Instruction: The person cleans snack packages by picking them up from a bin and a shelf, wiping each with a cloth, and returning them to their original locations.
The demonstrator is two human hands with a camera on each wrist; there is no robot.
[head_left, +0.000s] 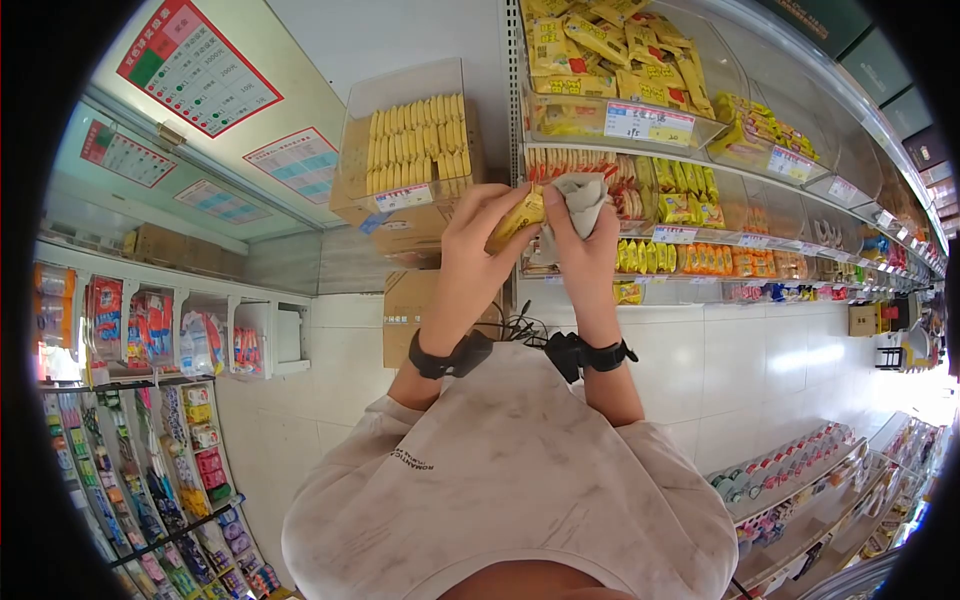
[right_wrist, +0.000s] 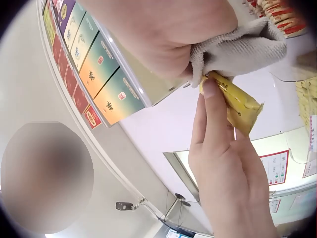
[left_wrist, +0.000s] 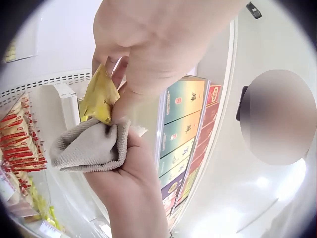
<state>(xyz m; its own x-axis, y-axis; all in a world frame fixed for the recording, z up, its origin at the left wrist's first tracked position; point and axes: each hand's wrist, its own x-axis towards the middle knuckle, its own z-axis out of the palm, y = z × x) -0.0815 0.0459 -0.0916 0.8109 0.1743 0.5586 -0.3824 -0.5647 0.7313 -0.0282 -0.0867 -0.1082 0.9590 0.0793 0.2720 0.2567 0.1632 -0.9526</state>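
In the head view the left hand (head_left: 480, 240) pinches a small yellow packet (head_left: 520, 215) between thumb and fingers. The right hand (head_left: 585, 250) grips a folded light grey cloth (head_left: 580, 198) right beside it. The left wrist view has the cloth (left_wrist: 89, 148) touching the lower end of the packet (left_wrist: 100, 96), with the left hand (left_wrist: 153, 44) above and the right hand (left_wrist: 133, 188) below. From the right wrist, the packet (right_wrist: 242, 106) slants away from the cloth (right_wrist: 242, 49); the left hand (right_wrist: 225, 158) holds it and the right hand (right_wrist: 168, 29) bunches the cloth.
A clear bin of upright yellow packets (head_left: 418, 140) stands on cardboard boxes (head_left: 410, 300) ahead. Shelves of bagged snacks (head_left: 660, 118) run to the right. Hanging goods (head_left: 150, 325) line the left side. Cables (head_left: 520, 325) lie beyond the shirt.
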